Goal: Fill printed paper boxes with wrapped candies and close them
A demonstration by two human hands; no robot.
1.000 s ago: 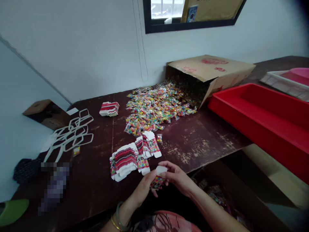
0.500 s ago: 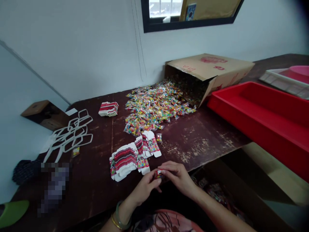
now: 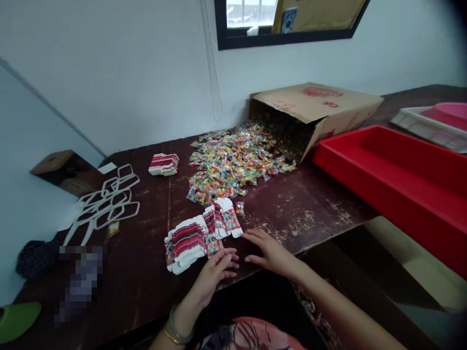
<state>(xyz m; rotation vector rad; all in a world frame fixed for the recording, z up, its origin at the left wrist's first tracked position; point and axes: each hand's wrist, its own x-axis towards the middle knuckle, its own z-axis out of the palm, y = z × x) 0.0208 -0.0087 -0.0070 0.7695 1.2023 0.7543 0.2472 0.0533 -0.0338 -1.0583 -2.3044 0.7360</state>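
My left hand (image 3: 215, 273) is at the table's near side, fingers apart and holding nothing. Its fingertips lie close to the front of a row of flat, red-and-white printed cartons (image 3: 188, 239); contact is unclear. To its right, my right hand (image 3: 270, 252) is stretched forward with thumb and fingers spread. Its fingertips reach the near corner of the rightmost carton (image 3: 231, 221), but I cannot tell whether they touch. One small clear candy packet (image 3: 240, 209) lies beside that carton. Behind it spreads a big heap of similar colourful candy packets (image 3: 229, 163).
The heap spills from a cardboard box (image 3: 321, 99) lying on its side. A red tray (image 3: 397, 180) occupies the right. At left lie white loop-shaped strips (image 3: 116, 199) and a brown box (image 3: 67, 172). Another carton stack (image 3: 164, 164) sits near the wall.
Both hands have opened and moved apart, going forward over the table. The small red carton between my fingers earlier is out of them and no longer visible there.
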